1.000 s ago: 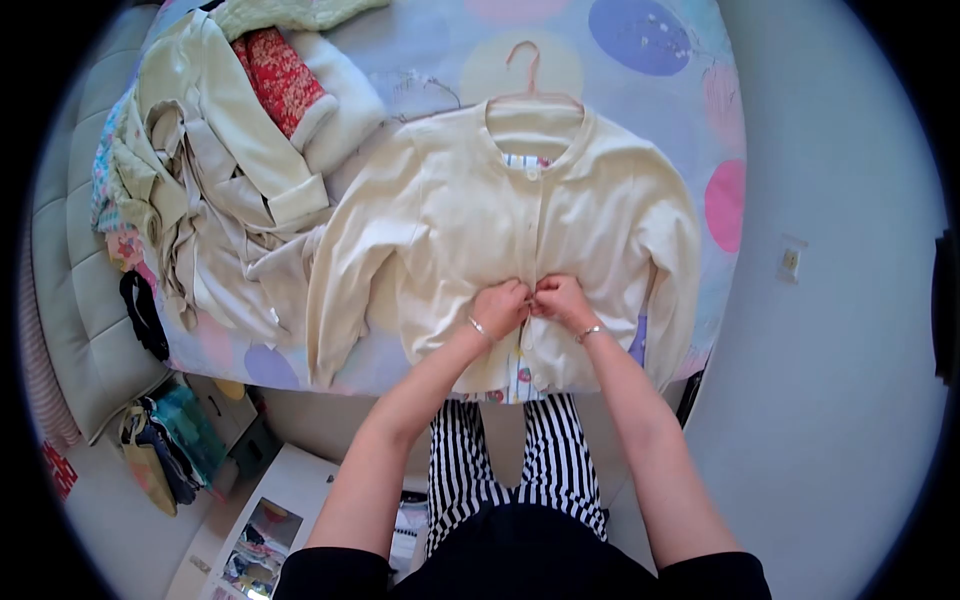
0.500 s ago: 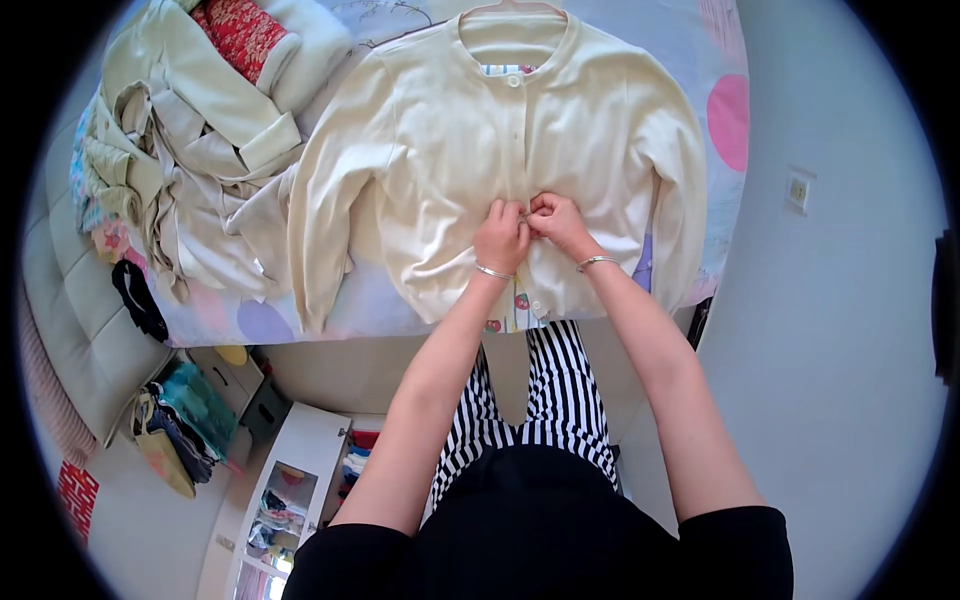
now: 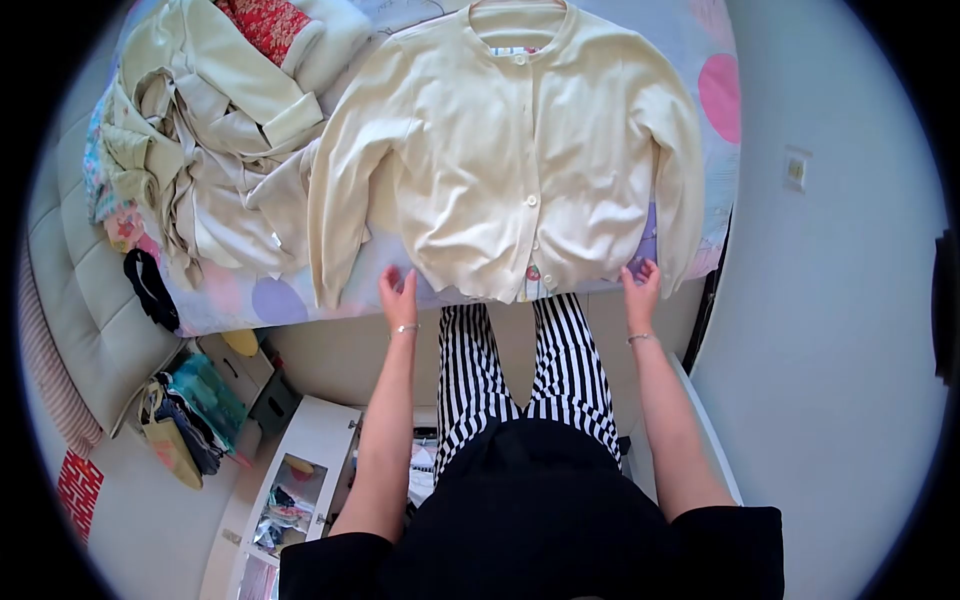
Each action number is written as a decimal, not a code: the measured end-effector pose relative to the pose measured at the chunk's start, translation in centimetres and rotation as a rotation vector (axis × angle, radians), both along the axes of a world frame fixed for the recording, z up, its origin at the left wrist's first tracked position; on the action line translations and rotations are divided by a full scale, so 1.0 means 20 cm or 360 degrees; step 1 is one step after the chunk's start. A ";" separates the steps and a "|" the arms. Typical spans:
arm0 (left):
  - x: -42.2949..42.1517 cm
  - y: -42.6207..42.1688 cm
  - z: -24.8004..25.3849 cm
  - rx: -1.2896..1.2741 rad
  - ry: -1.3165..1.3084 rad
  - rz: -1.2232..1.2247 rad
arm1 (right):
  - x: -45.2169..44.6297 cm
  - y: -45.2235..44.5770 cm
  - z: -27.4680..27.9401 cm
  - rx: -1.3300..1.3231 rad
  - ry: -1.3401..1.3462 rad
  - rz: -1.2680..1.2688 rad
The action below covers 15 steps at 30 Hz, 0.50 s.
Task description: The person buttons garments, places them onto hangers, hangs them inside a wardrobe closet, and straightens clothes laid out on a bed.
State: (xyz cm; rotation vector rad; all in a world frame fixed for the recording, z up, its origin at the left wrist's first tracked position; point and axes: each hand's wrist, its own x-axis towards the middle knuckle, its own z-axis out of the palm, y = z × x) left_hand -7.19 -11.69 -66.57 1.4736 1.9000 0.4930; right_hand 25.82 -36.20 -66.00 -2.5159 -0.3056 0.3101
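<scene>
A cream button-front cardigan [image 3: 465, 150] lies front up on the bed, with a hanger [image 3: 515, 4] at its neckline. Its sleeves hang down at both sides, and the hem is slightly rumpled. Along the front band, a button [image 3: 531, 201] is visible at mid-height; the lower front edges part near the hem. Beside the hem's left corner is my left hand [image 3: 398, 293], thumb and fingers apart, holding nothing. My right hand [image 3: 641, 292] is at the hem's right corner, fingers bent and spread, with no cloth visibly gripped.
Rumpled beige clothes [image 3: 230, 190] lie on the bed [image 3: 275, 300] to the left, near a red patterned garment [image 3: 268, 30]. A black band-like item [image 3: 150, 290] rests by the grey padded headboard [image 3: 80, 330]. Below stand bags [image 3: 180, 430] and a white cabinet [image 3: 305, 440].
Both hands have left the front band's middle and moved apart, down to the hem's two corners. The front band now lies straighter, and its button shows uncovered.
</scene>
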 end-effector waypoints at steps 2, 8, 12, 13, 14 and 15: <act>0.02 0.06 -0.01 -0.0535 -0.0509 -0.0228 | 0.03 0.02 -0.02 0.0382 0.0788 -0.0458; -0.10 0.04 -0.01 -0.1314 -0.0748 -0.0011 | 0.08 0.00 0.07 0.0075 0.1157 -0.0050; -0.32 -0.04 -0.09 -0.0957 -0.0480 -0.0082 | 0.09 -0.17 0.01 0.0109 0.1168 -0.0236; -0.30 -0.01 -0.14 -0.0685 -0.0406 -0.0233 | 0.10 -0.17 -0.02 0.0107 0.0854 -0.0132; -0.17 0.09 -0.09 -0.0639 -0.0443 -0.0236 | 0.13 -0.13 -0.05 0.0095 0.0545 -0.0042; 0.00 0.18 0.09 -0.0259 -0.0194 -0.0412 | 0.20 0.00 0.00 0.0126 0.0516 -0.0029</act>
